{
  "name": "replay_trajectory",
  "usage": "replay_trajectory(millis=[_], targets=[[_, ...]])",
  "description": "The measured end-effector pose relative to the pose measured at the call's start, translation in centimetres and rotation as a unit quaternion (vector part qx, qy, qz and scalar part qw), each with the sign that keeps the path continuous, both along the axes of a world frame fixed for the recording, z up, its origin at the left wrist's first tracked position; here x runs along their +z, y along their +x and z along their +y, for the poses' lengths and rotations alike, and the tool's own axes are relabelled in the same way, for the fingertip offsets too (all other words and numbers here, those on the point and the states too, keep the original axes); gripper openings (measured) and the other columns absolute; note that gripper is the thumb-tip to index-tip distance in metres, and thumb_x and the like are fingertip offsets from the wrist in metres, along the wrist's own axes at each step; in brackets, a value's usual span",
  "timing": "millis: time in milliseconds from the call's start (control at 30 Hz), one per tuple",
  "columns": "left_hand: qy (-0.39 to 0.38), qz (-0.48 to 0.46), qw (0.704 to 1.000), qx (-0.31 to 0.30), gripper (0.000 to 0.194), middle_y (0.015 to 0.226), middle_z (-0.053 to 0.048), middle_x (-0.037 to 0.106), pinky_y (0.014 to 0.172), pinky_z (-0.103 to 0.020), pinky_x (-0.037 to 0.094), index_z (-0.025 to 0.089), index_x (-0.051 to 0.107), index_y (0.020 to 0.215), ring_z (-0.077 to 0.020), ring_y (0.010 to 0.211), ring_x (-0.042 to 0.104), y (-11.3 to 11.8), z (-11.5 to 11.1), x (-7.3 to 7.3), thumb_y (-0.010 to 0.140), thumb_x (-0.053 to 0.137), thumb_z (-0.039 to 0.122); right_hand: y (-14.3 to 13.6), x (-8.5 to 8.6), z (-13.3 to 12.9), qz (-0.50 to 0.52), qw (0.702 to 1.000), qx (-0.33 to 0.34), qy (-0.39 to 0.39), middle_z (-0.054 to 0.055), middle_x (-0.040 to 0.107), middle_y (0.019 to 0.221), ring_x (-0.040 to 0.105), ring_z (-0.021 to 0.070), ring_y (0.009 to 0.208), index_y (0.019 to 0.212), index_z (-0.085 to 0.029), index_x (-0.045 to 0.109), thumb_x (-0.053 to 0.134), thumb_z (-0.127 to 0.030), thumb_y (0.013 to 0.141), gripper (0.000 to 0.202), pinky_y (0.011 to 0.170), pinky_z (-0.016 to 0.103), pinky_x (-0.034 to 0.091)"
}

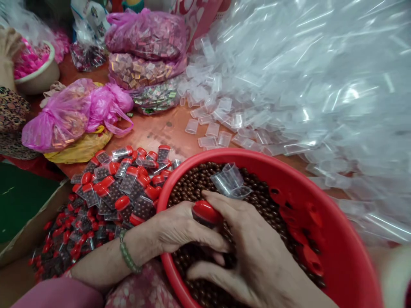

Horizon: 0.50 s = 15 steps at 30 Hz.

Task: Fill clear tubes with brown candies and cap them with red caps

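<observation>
Countless clear tubes [221, 107] heap beyond the red tub [337, 256]; pink bags [70, 109] and red-capped packs [123, 203] crowd its left. Inside lie brown beads [189, 184], loose caps [310, 256] and a few tubes [226, 182]. Over the beads, the left hand [180, 226]'s thumb and fingers pinch one pack [207, 212], glossy red above, dark below; the right hand [257, 239]'s index finger touches its cap, thumb spread away.

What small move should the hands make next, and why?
Probably press the red cap gently with the right hand: its index finger lies against the cap, the left hand seems to hold the container below, and whether the cap is fully seated can't be told.
</observation>
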<state>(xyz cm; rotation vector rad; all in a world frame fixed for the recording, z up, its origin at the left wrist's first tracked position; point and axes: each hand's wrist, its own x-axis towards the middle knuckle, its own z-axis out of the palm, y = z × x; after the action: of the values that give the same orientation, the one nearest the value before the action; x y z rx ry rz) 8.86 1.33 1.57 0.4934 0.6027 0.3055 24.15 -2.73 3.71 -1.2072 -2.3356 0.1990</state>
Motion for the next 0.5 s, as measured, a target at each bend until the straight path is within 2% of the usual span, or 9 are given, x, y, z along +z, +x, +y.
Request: replay_trajectory(millis=[100,167,300,367,400,500], targets=[[-0.027,-0.01,0.999,0.037,0.022,0.056,0.002,0.062,0.057,-0.021,0.05,0.011,0.068,0.064,-0.0092,0.053,0.057,0.2,-0.2,0.1,0.044,0.076,0.017,-0.7,-0.8,0.1,-0.038,0.996,-0.021,0.077,0.024,0.064,0.106,0.062,0.0314,0.097,0.123,-0.001,0.048,0.055,-0.047,0.092,0.056,0.079,0.044,0.051],[-0.034,0.004,0.999,0.036,0.023,0.056,0.002,0.062,0.056,-0.02,0.05,0.011,0.066,0.063,-0.0091,0.053,0.058,0.2,-0.3,0.3,0.043,0.076,0.016,-1.0,-1.1,0.3,-0.041,0.994,-0.021,0.097,0.022,0.065,0.101,0.062,0.0294,0.093,0.121,-0.002,0.048,0.056,-0.037,0.09,0.047,0.079,0.043,0.049],[-0.037,0.002,0.999,0.004,0.024,0.056,0.001,0.063,0.053,-0.019,0.049,0.011,0.065,0.061,-0.0095,0.051,0.058,-0.4,-0.2,0.3,0.044,0.08,0.019,-1.0,-1.1,0.6,-0.038,0.992,-0.007,0.117,0.016,0.065,0.092,0.06,0.0269,0.084,0.119,-0.005,0.049,0.056,-0.035,0.085,0.045,0.077,0.043,0.048],[-0.038,-0.02,0.999,-0.004,0.031,0.056,-0.001,0.064,0.053,-0.02,0.049,0.01,0.066,0.063,-0.0098,0.049,0.058,-0.6,-0.1,0.0,0.047,0.084,0.03,-0.9,-1.1,0.7,-0.024,0.992,-0.015,0.126,0.014,0.065,0.089,0.06,0.026,0.081,0.119,-0.007,0.05,0.06,-0.033,0.083,0.046,0.076,0.043,0.048],[-0.043,-0.032,0.999,-0.002,0.038,0.056,-0.003,0.064,0.053,-0.021,0.049,0.009,0.067,0.064,-0.0108,0.049,0.059,-0.6,0.0,-0.2,0.049,0.085,0.04,-0.9,-1.1,0.7,-0.017,0.991,-0.018,0.13,0.014,0.065,0.088,0.06,0.0258,0.081,0.119,-0.007,0.05,0.062,-0.032,0.081,0.047,0.076,0.043,0.048],[-0.056,-0.041,0.998,0.01,0.065,0.053,-0.008,0.063,0.053,-0.025,0.051,0.009,0.066,0.058,-0.0142,0.048,0.06,-0.2,0.0,-0.8,0.057,0.068,0.074,-0.7,-1.4,0.7,-0.016,0.991,-0.017,0.134,0.014,0.065,0.087,0.059,0.0251,0.08,0.12,-0.005,0.05,0.065,-0.029,0.079,0.05,0.077,0.042,0.048]])
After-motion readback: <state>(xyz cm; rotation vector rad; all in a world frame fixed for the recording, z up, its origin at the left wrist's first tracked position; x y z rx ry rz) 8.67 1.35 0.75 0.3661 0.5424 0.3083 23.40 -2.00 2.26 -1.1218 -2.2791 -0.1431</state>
